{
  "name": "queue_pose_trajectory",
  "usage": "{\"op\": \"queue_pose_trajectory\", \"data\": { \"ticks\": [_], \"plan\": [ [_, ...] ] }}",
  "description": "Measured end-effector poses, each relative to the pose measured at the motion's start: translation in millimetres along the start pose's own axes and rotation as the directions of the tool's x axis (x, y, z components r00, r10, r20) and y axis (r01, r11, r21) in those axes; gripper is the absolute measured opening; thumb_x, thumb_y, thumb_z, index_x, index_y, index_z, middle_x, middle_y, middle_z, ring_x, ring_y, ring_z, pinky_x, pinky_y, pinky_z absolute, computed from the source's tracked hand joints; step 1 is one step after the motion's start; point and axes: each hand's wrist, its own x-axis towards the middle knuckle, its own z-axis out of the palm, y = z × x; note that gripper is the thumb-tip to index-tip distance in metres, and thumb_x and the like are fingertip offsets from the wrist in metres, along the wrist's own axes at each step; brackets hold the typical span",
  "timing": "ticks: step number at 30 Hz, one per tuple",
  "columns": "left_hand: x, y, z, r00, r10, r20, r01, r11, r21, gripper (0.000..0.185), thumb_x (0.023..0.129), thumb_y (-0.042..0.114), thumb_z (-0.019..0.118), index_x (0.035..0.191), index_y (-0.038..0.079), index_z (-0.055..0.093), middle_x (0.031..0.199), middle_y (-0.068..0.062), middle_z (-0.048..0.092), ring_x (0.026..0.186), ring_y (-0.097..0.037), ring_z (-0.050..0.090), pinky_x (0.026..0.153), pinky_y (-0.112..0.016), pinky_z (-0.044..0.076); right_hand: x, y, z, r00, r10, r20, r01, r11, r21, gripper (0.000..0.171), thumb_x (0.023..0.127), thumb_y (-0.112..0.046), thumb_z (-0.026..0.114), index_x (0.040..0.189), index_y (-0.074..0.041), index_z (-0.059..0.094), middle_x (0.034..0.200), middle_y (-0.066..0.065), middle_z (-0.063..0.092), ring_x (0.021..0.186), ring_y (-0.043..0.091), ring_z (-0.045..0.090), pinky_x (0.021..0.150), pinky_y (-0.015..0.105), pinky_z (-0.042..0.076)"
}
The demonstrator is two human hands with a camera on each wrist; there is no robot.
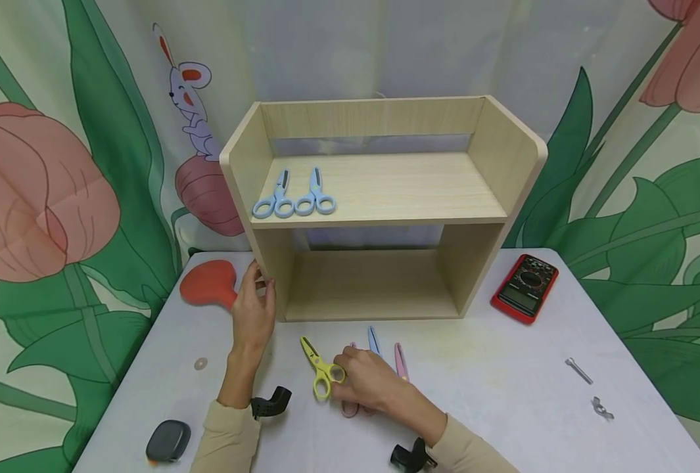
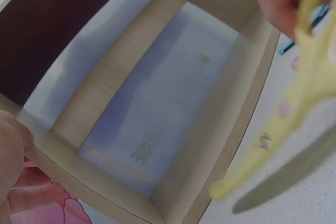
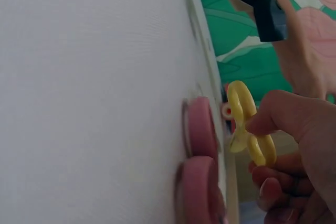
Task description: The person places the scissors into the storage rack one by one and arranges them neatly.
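Observation:
My right hand (image 1: 369,380) pinches yellow scissors (image 1: 321,372) by the handle loops, seen closely in the right wrist view. Their blades point up and left in the head view; in the left wrist view the yellow scissors (image 2: 294,108) loom large and blurred. Pink scissors handles (image 3: 202,129) sit beside the hand, partly covered by it from above. Beyond it show a blue scissors tip (image 1: 374,339) and a pink scissors tip (image 1: 401,361). My left hand (image 1: 254,312) touches the outer left side of the wooden shelf (image 1: 376,222), fingertips at the panel near its front edge.
Two pairs of light-blue scissors (image 1: 295,197) lie on the shelf's upper board, at the left. An orange-red paddle-shaped object (image 1: 209,282) and a dark tape measure (image 1: 168,441) lie left. At right are a red-framed multimeter (image 1: 525,288), a bolt (image 1: 578,370) and a small metal piece (image 1: 602,408).

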Motion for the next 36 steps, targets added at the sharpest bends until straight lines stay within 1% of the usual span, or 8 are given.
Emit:
{"op": "queue_pose_trajectory", "data": {
  "ticks": [4, 8, 11, 15, 20, 23, 29, 36],
  "plan": [
    [0.2, -0.5, 0.0, 1.0, 0.006, -0.009, -0.006, 1.0, -0.009, 0.054, 0.095, 0.003, 0.066, 0.144, 0.004, 0.045, 0.123, -0.023, 0.065, 0.096, -0.036, 0.071, 0.072, -0.045, 0.064, 2, 3, -11, 0.995, -0.058, -0.077, 0.059, 0.998, 0.001, 0.024, 0.08, -0.024, 0.072, 0.096, -0.006, 0.072, 0.081, -0.003, 0.062, 0.068, 0.003, 0.049, 0.057, 0.014, 0.048],
    [0.3, -1.0, 0.0, 1.0, 0.008, -0.017, -0.008, 1.0, -0.016, 0.053, 0.094, 0.002, 0.066, 0.143, 0.004, 0.046, 0.121, -0.023, 0.065, 0.095, -0.037, 0.072, 0.071, -0.045, 0.064, 3, 5, -23, 0.975, -0.135, -0.179, 0.125, 0.99, -0.066, 0.027, 0.08, -0.021, 0.074, 0.102, -0.006, 0.071, 0.084, -0.003, 0.062, 0.067, 0.004, 0.05, 0.058, 0.013, 0.048],
    [0.4, -0.9, 0.1, 1.0, 0.007, -0.015, -0.007, 1.0, -0.019, 0.052, 0.094, 0.001, 0.065, 0.143, 0.003, 0.046, 0.121, -0.023, 0.065, 0.095, -0.037, 0.072, 0.071, -0.045, 0.064, 2, 4, -36, 0.951, -0.176, -0.256, 0.158, 0.983, -0.089, 0.032, 0.078, -0.019, 0.078, 0.106, -0.005, 0.07, 0.086, -0.002, 0.062, 0.066, 0.004, 0.049, 0.059, 0.013, 0.048],
    [0.1, -0.3, 0.0, 1.0, 0.002, -0.006, -0.002, 1.0, -0.022, 0.052, 0.094, 0.001, 0.066, 0.143, 0.003, 0.047, 0.12, -0.024, 0.065, 0.095, -0.037, 0.072, 0.071, -0.045, 0.064, 0, 2, -57, 0.919, -0.201, -0.338, 0.193, 0.979, -0.059, 0.033, 0.077, -0.016, 0.079, 0.107, -0.005, 0.069, 0.085, -0.001, 0.06, 0.068, 0.004, 0.049, 0.058, 0.01, 0.046],
    [0.8, 0.4, -0.7, 1.0, 0.008, -0.004, -0.008, 1.0, -0.021, 0.053, 0.094, 0.0, 0.065, 0.143, 0.003, 0.046, 0.121, -0.024, 0.065, 0.095, -0.037, 0.072, 0.071, -0.045, 0.064, 3, -2, -85, 0.87, -0.241, -0.429, 0.244, 0.968, -0.048, 0.031, 0.082, -0.017, 0.076, 0.109, -0.005, 0.068, 0.085, 0.0, 0.059, 0.067, 0.006, 0.051, 0.059, 0.007, 0.048],
    [2.3, 0.0, -0.6, 1.0, 0.018, -0.007, -0.018, 1.0, -0.017, 0.052, 0.095, 0.001, 0.064, 0.144, 0.003, 0.045, 0.122, -0.024, 0.065, 0.096, -0.037, 0.071, 0.071, -0.045, 0.065, 7, -5, -104, 0.834, -0.253, -0.491, 0.264, 0.963, -0.047, 0.029, 0.089, -0.02, 0.07, 0.11, -0.001, 0.068, 0.086, 0.002, 0.06, 0.067, 0.008, 0.054, 0.059, 0.009, 0.051],
    [3.3, 0.0, -0.8, 1.0, 0.018, -0.004, -0.018, 1.0, -0.006, 0.053, 0.095, 0.002, 0.064, 0.144, 0.003, 0.044, 0.124, -0.023, 0.064, 0.098, -0.036, 0.071, 0.073, -0.045, 0.064, 16, -5, -142, 0.773, -0.203, -0.601, 0.227, 0.973, -0.037, 0.033, 0.096, -0.026, 0.061, 0.11, 0.003, 0.068, 0.088, 0.007, 0.063, 0.069, 0.014, 0.057, 0.059, 0.017, 0.055],
    [1.7, 1.2, -1.2, 1.0, 0.021, -0.006, -0.021, 1.0, 0.004, 0.054, 0.094, 0.002, 0.067, 0.143, 0.003, 0.045, 0.122, -0.024, 0.065, 0.095, -0.037, 0.072, 0.073, -0.044, 0.064, 46, 11, -178, 0.7, -0.161, -0.695, 0.12, 0.987, -0.107, 0.03, 0.083, -0.017, 0.071, 0.104, 0.004, 0.07, 0.077, 0.01, 0.061, 0.063, 0.018, 0.054, 0.053, 0.027, 0.049]
  ]
}}
